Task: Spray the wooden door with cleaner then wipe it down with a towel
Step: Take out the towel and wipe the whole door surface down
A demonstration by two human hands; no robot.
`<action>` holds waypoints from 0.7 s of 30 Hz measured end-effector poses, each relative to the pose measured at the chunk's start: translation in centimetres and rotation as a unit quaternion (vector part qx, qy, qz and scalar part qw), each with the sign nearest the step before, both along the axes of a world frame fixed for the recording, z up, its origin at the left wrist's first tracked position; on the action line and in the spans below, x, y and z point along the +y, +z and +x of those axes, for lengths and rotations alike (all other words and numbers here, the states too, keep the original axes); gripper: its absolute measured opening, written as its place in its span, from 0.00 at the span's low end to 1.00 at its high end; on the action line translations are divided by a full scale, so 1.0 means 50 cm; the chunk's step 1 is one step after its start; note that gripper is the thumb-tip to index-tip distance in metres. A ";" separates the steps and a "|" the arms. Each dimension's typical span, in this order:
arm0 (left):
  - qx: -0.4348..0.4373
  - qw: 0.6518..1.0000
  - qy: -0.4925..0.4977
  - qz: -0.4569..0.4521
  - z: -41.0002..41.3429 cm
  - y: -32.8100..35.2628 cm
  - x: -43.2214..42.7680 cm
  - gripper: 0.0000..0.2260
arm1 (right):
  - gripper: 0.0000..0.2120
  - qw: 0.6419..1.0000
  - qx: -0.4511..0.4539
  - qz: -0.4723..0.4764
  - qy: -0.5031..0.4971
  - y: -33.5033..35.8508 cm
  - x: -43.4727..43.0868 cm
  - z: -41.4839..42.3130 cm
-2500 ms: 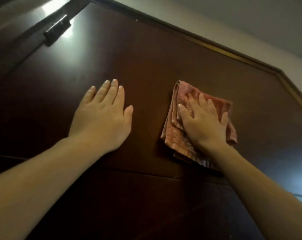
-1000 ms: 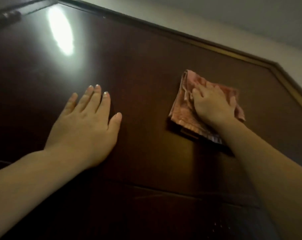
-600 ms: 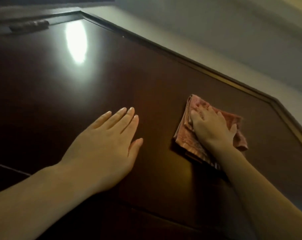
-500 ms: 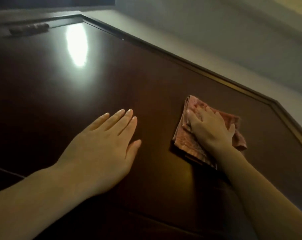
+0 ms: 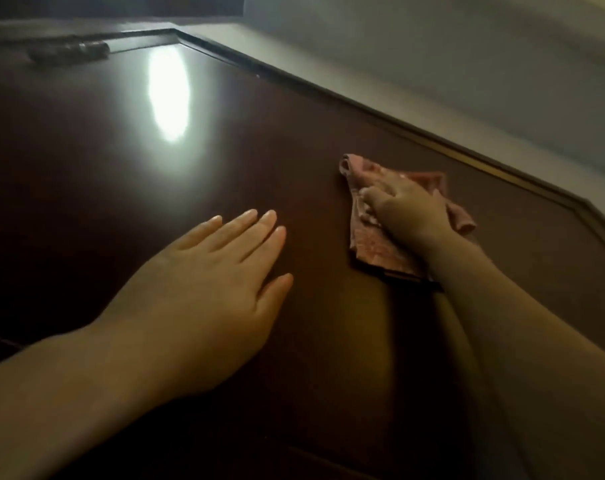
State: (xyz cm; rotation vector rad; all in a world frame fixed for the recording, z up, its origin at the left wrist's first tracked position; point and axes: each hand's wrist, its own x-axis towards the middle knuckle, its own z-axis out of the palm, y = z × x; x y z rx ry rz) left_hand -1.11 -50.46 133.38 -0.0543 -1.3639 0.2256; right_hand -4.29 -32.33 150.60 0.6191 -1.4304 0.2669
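Observation:
The dark brown wooden door (image 5: 311, 133) fills most of the view, seen from below towards its top edge. A folded pink towel (image 5: 374, 247) lies against the upper right part of the door. My right hand (image 5: 408, 209) is on top of it, fingers bent into the bunched cloth and holding it to the wood; the hand is blurred. My left hand (image 5: 211, 282) rests flat on the door to the left of the towel, fingers straight and together. No cleaner bottle is in view.
A dark metal fitting (image 5: 69, 51) sits at the door's top left. The door frame (image 5: 432, 143) runs diagonally along the top edge, with pale wall (image 5: 432, 64) above it. A bright light glare (image 5: 169, 95) reflects off the glossy wood.
My right hand has slid the towel up towards the door's top edge and bunched its upper corner. The left hand stays flat on the door. The view has tilted upward.

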 end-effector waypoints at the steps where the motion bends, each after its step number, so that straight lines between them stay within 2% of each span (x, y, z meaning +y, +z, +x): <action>1: 0.019 1.000 -0.001 -0.009 0.004 0.001 0.002 0.32 | 0.22 1.000 0.003 0.004 0.007 -0.006 0.005 0.002; 4: -0.009 1.000 0.020 0.007 0.001 0.010 -0.007 0.34 | 0.22 1.000 0.006 0.009 0.019 -0.017 0.030 -0.009; 7: -0.017 0.999 0.035 0.014 0.001 0.007 -0.005 0.32 | 0.23 0.999 -0.009 -0.037 0.013 -0.018 0.072 -0.031; 12: -0.061 0.997 -0.006 0.038 0.016 -0.008 0.014 0.40 | 0.37 0.993 -0.035 -0.098 -0.049 -0.014 0.154 -0.081; 16: -0.033 0.999 0.013 0.036 0.011 -0.009 0.018 0.42 | 0.26 0.989 -0.058 -0.135 -0.016 -0.064 0.149 -0.066; 21: -0.040 0.998 0.010 0.039 0.005 -0.009 0.014 0.37 | 0.24 0.996 -0.036 -0.074 -0.030 -0.131 0.123 -0.051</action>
